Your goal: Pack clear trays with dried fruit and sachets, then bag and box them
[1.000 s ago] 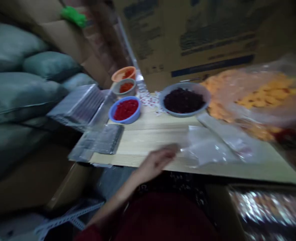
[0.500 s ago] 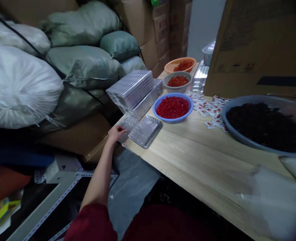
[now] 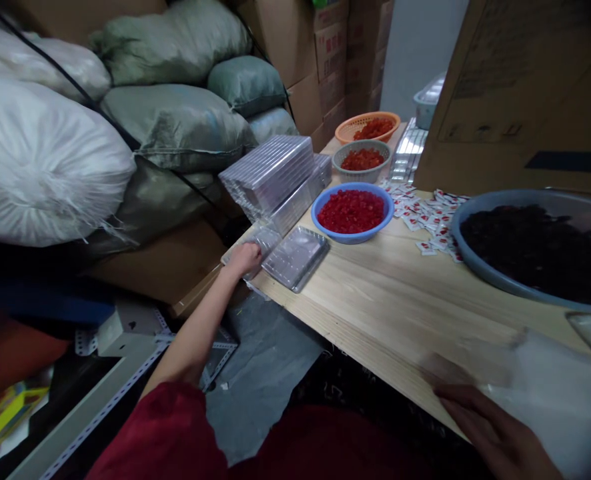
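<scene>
My left hand (image 3: pixel 245 259) is closed, its knuckles up, at a clear plastic tray (image 3: pixel 267 237) lying by the table's left edge. The fingertips are partly hidden against the plastic. Just right of it lies a second clear ribbed tray (image 3: pixel 296 259), flat on the wood. Behind them are stacked clear plastic trays (image 3: pixel 275 173). Low on the right, my right hand (image 3: pixel 495 433) is held with fingers stretched out, slightly blurred, beside some whitish see-through plastic (image 3: pixel 550 387). I see nothing held in it.
A blue bowl of red pieces (image 3: pixel 351 237), a grey basket (image 3: pixel 360 175) and an orange basket (image 3: pixel 344 130) line the table (image 3: pixel 385 293). White sachets (image 3: pixel 428 217) lie near a large basin of dark pieces (image 3: pixel 475 270). A cardboard box (image 3: pixel 515 87) and stuffed sacks (image 3: pixel 175 127) stand behind.
My left hand has moved slightly right and inward over the clear tray, its fingers now curled in. My right hand has come into view at the lower right. The view has shifted slightly.
</scene>
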Tool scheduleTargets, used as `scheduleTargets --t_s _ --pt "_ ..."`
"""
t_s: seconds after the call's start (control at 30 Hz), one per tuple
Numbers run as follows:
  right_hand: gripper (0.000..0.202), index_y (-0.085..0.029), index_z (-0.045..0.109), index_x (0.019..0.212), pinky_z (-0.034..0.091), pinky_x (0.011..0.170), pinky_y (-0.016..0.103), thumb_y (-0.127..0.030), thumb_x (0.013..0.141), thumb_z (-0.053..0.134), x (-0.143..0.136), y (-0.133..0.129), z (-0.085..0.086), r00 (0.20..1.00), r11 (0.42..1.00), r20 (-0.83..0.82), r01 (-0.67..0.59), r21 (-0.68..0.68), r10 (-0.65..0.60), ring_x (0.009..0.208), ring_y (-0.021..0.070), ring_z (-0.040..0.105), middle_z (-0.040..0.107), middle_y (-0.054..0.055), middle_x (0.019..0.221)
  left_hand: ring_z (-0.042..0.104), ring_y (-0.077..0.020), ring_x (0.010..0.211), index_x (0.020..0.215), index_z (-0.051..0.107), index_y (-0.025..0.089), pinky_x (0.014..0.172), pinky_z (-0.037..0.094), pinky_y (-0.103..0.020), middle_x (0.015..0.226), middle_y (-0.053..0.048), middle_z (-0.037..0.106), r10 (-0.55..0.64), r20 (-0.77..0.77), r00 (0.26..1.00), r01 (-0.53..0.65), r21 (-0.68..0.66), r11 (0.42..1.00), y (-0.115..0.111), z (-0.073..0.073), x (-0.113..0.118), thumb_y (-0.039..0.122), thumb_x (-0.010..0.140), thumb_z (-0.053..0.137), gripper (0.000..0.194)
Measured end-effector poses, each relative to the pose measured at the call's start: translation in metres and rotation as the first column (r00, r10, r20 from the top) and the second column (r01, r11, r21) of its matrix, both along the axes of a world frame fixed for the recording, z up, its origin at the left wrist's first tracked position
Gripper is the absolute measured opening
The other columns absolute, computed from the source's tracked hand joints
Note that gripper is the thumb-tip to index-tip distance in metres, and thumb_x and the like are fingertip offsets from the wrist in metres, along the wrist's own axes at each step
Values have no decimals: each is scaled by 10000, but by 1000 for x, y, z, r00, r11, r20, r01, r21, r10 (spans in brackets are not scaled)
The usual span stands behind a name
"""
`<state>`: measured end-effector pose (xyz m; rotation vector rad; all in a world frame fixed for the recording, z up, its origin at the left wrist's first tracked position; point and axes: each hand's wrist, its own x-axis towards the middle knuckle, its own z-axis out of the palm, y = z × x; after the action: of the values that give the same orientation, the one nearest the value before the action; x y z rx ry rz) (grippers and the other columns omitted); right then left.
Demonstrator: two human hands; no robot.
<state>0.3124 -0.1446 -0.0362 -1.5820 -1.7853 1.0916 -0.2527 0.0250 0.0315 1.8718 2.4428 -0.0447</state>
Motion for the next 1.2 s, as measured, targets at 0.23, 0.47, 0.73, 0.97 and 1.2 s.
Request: scheduleTargets --t_s 0.23,0.47,0.73,0.97,1.2 --pt "391 -270 772 1042 594 890 265 -567 864 590 -16 12 2 993 996 -96 -76 -55 71 1037 250 725 750 56 1138 614 -229 918 1039 580 200 756 450 -314 1064 -100 655 71 1 997 -69 228 971 -20 7 -9 298 949 400 224" --pt "389 -265 768 1044 600 893 285 -565 835 634 -21 25 0 988 997 -151 -40 -67 29 1030 259 723 750 63 1118 523 -157 785 943 485 221 791 443 -291 928 -37 571 -113 319 941 -197 789 581 -52 38 21 323 955 458 106" --pt "549 -297 547 1390 579 887 414 -492 888 652 -102 43 24 811 981 -561 76 -177 -164 1049 249 682 657 104 1298 505 -115 685 857 517 253 705 454 -268 963 -15 592 -309 947 -87 -422 246 872 -99 14 210 430 880 655 226" --pt "563 -231 546 1337 407 536 240 -440 846 725 -94 56 5 561 907 -714 307 -289 -418 614 106 541 726 41 922 537 -89 690 853 555 232 728 469 -252 988 -11 623 -26 908 -418 -205 -66 976 -109 -38 287 403 845 724 241" --pt "567 -208 592 1195 444 528 239 -449 734 820 -73 53 -1 475 832 -690 405 -379 -546 608 123 588 699 6 789 621 -101 815 1002 561 244 749 510 -249 1128 -37 656 35 946 -323 -241 -118 963 -87 -46 292 525 869 659 326"
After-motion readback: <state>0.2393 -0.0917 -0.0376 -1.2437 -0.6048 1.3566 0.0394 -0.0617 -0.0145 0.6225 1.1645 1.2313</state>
